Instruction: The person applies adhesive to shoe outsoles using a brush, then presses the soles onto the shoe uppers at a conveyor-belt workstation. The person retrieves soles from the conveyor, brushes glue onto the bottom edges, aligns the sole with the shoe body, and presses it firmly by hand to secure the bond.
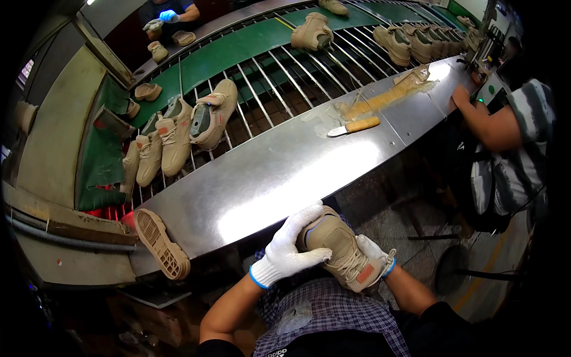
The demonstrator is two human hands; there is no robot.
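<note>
Between my two gloved hands, just off the bench's near edge, is a beige lace-up shoe (336, 241) with an orange-red patch by its laces. My left hand (292, 245), in a white knit glove with a blue cuff, wraps round the heel and collar end. At the other side my right hand (375, 253), gloved alike, closes on the laced front part; its fingers are partly hidden behind the shoe. A loose beige sole (160, 244) lies tread up on the bench's left end. Farther off on the metal rests a knife (354, 127) with a wooden handle.
Beyond the steel bench (285, 178) runs a roller conveyor (256, 89) with several beige shoes (178, 134) at the left and a row (419, 43) at the far right. Brown tape (386, 98) covers part of the bench. A co-worker (505, 137) stands at right, another (169, 18) at far left.
</note>
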